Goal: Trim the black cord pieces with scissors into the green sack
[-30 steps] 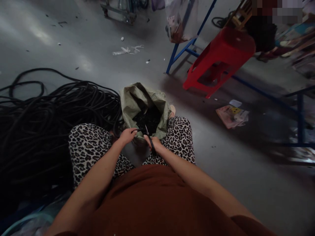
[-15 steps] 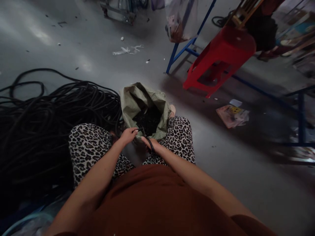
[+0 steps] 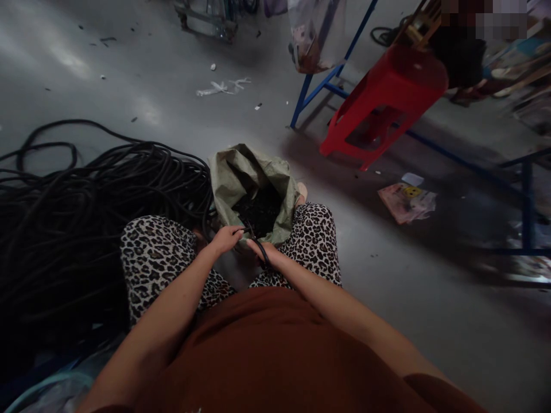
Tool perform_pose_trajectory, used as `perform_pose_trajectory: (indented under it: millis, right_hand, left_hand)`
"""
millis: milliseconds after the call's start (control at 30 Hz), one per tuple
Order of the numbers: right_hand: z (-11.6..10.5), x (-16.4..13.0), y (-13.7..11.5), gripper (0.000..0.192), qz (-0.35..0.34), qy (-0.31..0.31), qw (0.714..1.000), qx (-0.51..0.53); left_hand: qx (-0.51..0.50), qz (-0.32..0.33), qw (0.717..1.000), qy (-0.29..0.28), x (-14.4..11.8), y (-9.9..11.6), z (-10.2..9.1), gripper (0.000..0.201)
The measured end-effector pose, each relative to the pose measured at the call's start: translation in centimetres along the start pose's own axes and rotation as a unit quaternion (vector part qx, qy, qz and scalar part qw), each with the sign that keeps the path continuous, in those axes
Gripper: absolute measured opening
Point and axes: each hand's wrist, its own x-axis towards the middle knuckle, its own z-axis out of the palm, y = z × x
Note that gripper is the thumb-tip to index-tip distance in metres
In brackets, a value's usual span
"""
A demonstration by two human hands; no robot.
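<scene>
I sit with my knees apart in leopard-print trousers. Between them stands an open green woven sack (image 3: 241,172) holding small black pieces (image 3: 260,211). My left hand (image 3: 224,238) pinches the end of a black hose at the sack's near rim. My right hand (image 3: 269,251) grips dark scissors (image 3: 261,252), whose blades sit against that hose end. The two hands nearly touch just above the sack's mouth.
A big tangled pile of black hose (image 3: 86,212) fills the floor to my left. A red plastic stool (image 3: 387,97) and a blue metal frame (image 3: 327,80) stand at the back right. Crumpled printed paper (image 3: 407,201) lies on the grey floor to the right.
The scissors, raised with blades up a second ago, have come down and closed at the hose end. Both hands stayed over the sack's rim.
</scene>
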Motion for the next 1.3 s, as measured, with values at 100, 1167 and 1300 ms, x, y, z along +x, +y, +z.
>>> perform_pose_trajectory:
  millis: [100,1167,1300]
  right_hand:
    - [0.0,0.0,0.1,0.060,-0.002,0.000,1.000,0.004]
    - [-0.2,0.7,0.5,0.056,0.030,0.060,0.998,0.015]
    - [-0.3,0.4,0.1,0.054,0.030,0.066,0.997,-0.009]
  left_hand:
    - [0.006,-0.004,1.000,-0.012,-0.1,0.4,-0.2,0.040]
    - [0.059,-0.008,0.998,0.034,-0.4,0.7,-1.1,0.039]
    - [0.063,-0.015,0.997,0.030,-0.3,0.6,-1.2,0.037]
